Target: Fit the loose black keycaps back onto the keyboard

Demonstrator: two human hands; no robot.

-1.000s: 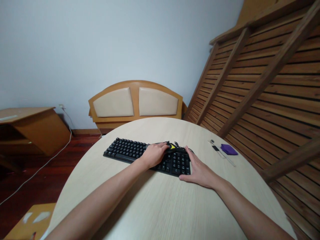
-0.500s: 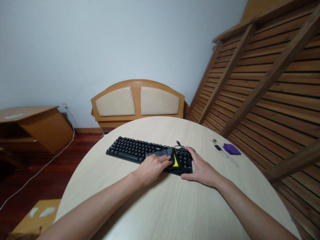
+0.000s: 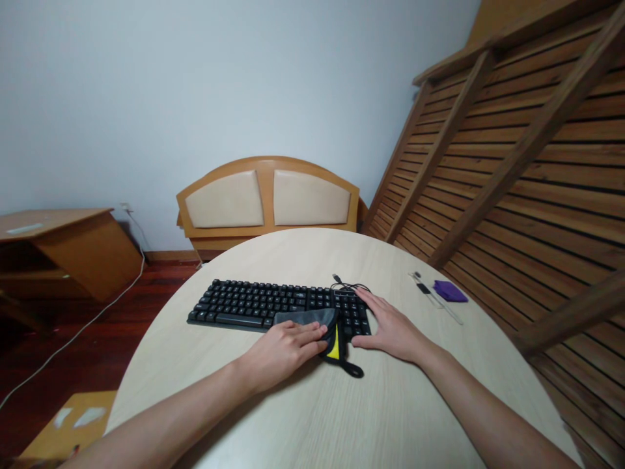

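A black keyboard lies across the middle of a round pale wooden table. My left hand presses flat on a grey and black cloth with a yellow patch at the keyboard's near edge, fingers stretched out together. A black loop of the cloth trails onto the table. My right hand rests on the keyboard's right end, fingers extended over the keys and the thumb at the near corner. The keyboard's cable is bunched behind its right end.
A purple pouch and small thin tools lie at the table's right. A slatted wooden bed frame leans on the right. A headboard stands against the wall behind. A wooden desk and a cardboard box are at left.
My left hand has drawn the cloth from the keyboard's far side across the keys to its near edge. The keyboard has turned a little, its left end swinging nearer.
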